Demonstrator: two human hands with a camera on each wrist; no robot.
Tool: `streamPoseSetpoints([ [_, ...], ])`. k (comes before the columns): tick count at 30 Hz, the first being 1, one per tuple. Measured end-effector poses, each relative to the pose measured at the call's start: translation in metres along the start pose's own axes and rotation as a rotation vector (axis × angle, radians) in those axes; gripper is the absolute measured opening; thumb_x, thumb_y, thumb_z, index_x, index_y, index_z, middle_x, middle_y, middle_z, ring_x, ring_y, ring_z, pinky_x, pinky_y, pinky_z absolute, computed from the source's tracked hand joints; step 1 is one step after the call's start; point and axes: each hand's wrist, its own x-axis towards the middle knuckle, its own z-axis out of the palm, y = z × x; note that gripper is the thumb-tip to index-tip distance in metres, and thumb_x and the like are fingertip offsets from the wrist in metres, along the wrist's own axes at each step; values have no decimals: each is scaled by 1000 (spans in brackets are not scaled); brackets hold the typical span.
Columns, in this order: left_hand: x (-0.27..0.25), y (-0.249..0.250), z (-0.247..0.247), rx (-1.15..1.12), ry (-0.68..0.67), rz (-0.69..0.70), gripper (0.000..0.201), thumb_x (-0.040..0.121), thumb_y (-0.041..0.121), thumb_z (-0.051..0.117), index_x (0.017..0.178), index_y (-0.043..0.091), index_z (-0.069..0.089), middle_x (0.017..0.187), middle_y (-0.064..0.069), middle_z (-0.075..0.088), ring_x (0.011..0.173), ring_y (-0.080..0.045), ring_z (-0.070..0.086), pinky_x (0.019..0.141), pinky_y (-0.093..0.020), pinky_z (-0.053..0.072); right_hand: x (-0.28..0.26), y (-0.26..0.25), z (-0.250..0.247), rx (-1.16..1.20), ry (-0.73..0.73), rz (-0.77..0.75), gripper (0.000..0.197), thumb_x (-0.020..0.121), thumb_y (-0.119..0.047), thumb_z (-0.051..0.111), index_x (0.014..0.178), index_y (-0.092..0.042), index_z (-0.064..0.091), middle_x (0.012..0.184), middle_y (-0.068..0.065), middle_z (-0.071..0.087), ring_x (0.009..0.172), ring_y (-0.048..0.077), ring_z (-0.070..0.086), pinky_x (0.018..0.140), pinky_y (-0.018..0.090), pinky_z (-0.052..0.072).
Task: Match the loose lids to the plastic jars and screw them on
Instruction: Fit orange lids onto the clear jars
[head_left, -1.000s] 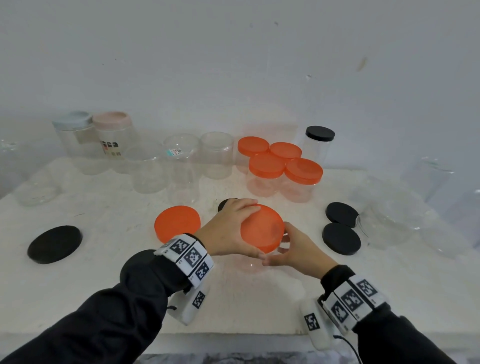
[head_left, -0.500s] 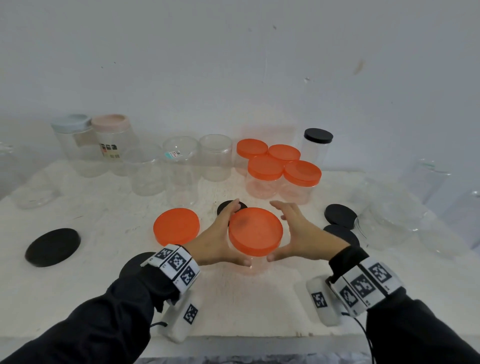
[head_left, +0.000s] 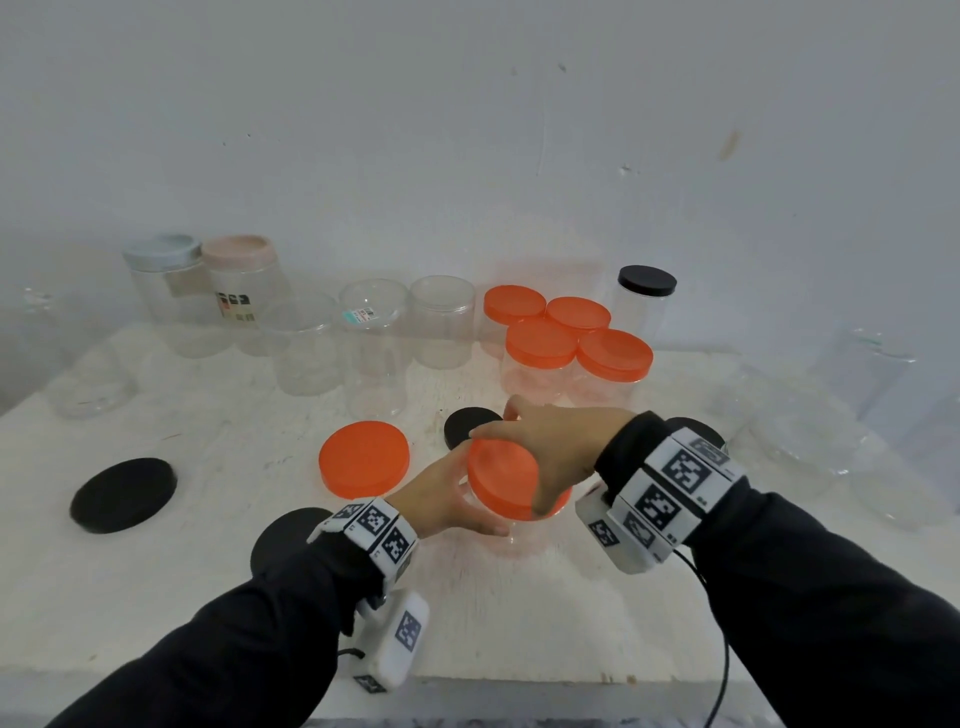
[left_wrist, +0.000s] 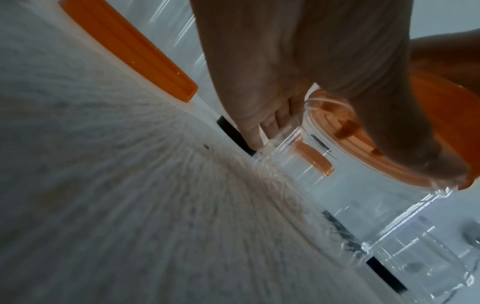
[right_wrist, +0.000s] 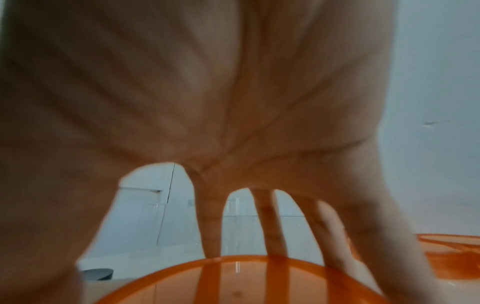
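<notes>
Scuffed pale wall (head_left: 467, 130) behind white table (head_left: 156, 597)

The right hand (right_wrist: 207, 92) is seen from beneath, blurred, its fingers (right_wrist: 210, 222) spread down onto the top of an orange lid (right_wrist: 233, 288). A second orange lid (right_wrist: 451, 246) is seen at right.

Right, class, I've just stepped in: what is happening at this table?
A person is closing a clear jar. The left hand grips its side, while the right hand grips the orange lid on top. Four orange-lidded jars stand behind; a loose orange lid and black lids lie on the table.
</notes>
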Motion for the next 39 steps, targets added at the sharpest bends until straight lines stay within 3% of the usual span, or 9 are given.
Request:
streamPoseSetpoints([
  [5,2,-2,-1,0,11,36,95,61,17,86,130,43,28,131,14,48,125,-3,43,104,-24,36,0,2,0,30,-34,-61,95,66,-20,77,138,-46,21,138,-4,21,115,27,44,85,44,52],
  [12,4,-3,-2,22,12,64,89,62,14,86,120,53,29,126,20,48,118,7,45,91,-8,40,-1,2,-1,14,-29,-128,98,63,-10,78,138,-41,24,139,-5,19,119,26,38,88,44,49],
  [17,6,-7,-2,11,18,59,91,59,18,87,122,51,30,129,15,47,123,-1,44,98,-16,40,0,3,0,2,-28,-154,98,62,-9,78,138,-41,25,139,-4,18,119,25,34,88,44,47],
  [21,6,-8,-2,31,27,45,92,51,33,88,122,53,32,133,12,46,125,-5,43,106,-28,37,3,4,1,-6,-29,-155,100,59,-15,83,136,-46,26,137,-7,20,119,25,34,90,48,47],
  [25,6,-6,-2,22,19,56,89,60,16,87,119,54,33,132,11,46,125,-3,43,102,-20,38,5,4,1,-3,-10,-143,98,60,-21,83,136,-46,27,135,-7,24,115,24,41,88,45,49],
  [30,5,-6,-1,27,16,63,100,47,38,88,131,46,34,132,11,48,125,-4,44,107,-31,37,2,6,2,51,30,-139,91,64,-31,81,137,-45,28,132,-6,29,110,22,46,87,38,50],
  [34,4,-6,-1,22,31,40,106,41,43,86,132,37,31,135,12,45,128,-5,40,110,-32,34,1,0,6,9,98,-15,90,67,-58,72,141,-38,25,125,-1,37,105,23,49,81,33,47],
  [37,3,-5,-1,20,30,25,106,40,44,85,130,37,29,130,17,44,127,-3,40,109,-30,34,1,-4,12,-53,141,84,96,68,-73,59,144,-26,24,130,7,42,107,27,51,83,34,45],
  [39,2,-4,-1,28,30,27,108,40,45,84,132,36,28,130,18,44,126,-3,39,108,-28,33,0,-2,12,-50,71,73,99,69,-71,61,147,-36,10,143,6,30,119,30,44,91,38,44],
])
